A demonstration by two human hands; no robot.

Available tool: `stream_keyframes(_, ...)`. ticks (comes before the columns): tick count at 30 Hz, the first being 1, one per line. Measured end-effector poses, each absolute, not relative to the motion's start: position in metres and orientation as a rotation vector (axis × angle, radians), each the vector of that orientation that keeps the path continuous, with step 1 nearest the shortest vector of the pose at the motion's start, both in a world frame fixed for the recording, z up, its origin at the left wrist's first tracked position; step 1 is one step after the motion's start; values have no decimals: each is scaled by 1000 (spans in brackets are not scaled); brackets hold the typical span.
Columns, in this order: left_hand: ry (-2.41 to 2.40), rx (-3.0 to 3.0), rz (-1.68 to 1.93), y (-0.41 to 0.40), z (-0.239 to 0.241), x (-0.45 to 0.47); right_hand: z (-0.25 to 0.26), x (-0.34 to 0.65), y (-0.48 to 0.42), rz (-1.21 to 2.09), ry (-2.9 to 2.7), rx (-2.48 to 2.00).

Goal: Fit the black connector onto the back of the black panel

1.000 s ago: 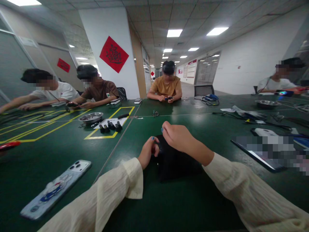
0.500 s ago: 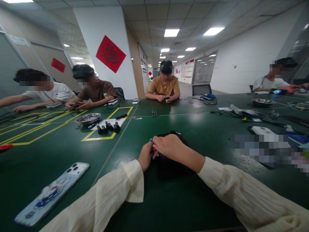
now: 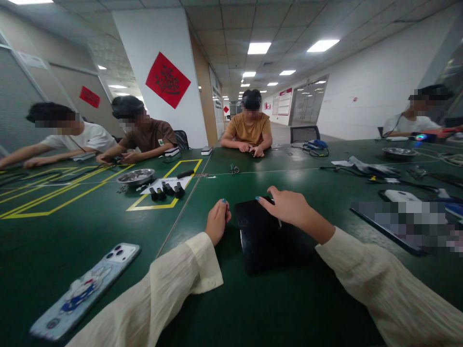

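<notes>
My left hand (image 3: 217, 221) rests on the green table, its fingers curled and thumb laid over them. Whatever it may hold is hidden. Just to its right lies a flat black rectangular thing, like a pouch or case (image 3: 262, 246). Over the far right part of this black thing is my right hand (image 3: 292, 212), thumb and forefinger apart with nothing visible between them. Whether it touches the black surface I cannot tell. A thin, light-coloured sliver (image 3: 279, 223) shows just below the right hand. Both hands have blue-painted nails.
A phone in a cartoon case (image 3: 87, 291) lies at the near left. Farther off are a metal bowl (image 3: 135, 177) and several black cylindrical parts (image 3: 167, 189) by a yellow-taped area. Cables, a white device (image 3: 401, 197) and a dark tablet (image 3: 387, 229) lie right. Several people sit around the table.
My hands were together over the black thing. They have parted, the right moving right and opening its fingers, uncovering the black surface. The person opposite has lowered their hands to the table.
</notes>
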State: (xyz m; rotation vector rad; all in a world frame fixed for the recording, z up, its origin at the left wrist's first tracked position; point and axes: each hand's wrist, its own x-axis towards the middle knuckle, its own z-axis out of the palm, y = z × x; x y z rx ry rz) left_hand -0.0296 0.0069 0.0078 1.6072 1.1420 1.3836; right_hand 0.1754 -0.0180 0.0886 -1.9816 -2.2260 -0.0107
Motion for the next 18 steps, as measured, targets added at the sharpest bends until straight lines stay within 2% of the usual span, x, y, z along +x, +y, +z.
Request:
stream_keyframes(3, 1167, 1635, 1366, 11, 8, -33, 87, 180, -16, 209, -2377, -1871)
stream_keyframes(6, 1148, 1692, 1327, 12, 8, -34, 83, 181, -16, 255, -2383, -1815)
stream_keyframes(15, 1104, 1651, 1416, 16, 2, -36, 74, 204, -10, 474, -2049, -1585)
stream_keyframes(18, 1087, 1620, 1432, 15, -1, -35, 69, 217, -9, 636, -1826, -1550)
